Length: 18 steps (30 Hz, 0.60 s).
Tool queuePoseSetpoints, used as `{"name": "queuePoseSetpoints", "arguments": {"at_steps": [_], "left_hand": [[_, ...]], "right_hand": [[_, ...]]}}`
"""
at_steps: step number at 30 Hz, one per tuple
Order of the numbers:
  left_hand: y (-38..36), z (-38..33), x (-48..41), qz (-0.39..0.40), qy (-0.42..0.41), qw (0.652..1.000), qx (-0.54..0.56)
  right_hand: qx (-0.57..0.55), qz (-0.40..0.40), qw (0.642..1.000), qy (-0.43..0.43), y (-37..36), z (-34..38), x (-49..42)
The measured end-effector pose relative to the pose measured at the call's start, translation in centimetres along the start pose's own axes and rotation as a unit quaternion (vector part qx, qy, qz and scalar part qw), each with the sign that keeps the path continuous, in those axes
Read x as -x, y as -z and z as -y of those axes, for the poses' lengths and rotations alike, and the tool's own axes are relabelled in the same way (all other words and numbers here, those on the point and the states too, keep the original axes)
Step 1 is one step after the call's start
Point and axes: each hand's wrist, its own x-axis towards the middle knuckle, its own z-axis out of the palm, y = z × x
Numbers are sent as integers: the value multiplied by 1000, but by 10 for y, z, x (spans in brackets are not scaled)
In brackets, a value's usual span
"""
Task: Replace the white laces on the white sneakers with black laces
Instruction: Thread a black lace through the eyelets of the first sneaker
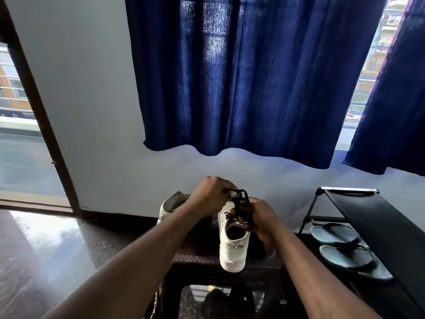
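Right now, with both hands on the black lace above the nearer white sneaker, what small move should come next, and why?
Probably pull the black lace taut through the top eyelets of the nearer sneaker. The left hand and right hand both pinch it above the shoe, where it looks bunched and slack. Which eyelet it passes through is too small to tell.

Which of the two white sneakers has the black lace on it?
The nearer sneaker, heel toward the camera: left hand and right hand grip its black lace. The farther sneaker behind shows none.
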Motion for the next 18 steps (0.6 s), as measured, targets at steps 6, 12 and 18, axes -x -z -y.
{"name": "queuePoseSetpoints", "arguments": {"at_steps": [6,12,18], "left_hand": [[-29,4,27,49,31,993,-99],[-45,-8,37,138,7,956,-259],[-44,-22,35,106,-7,955,-278]], "right_hand": [[438,-93,884,134,11,-11,-3],[625,-6,771,118,7,-19,7],[509,-31,857,76,16,-15,9]]}}
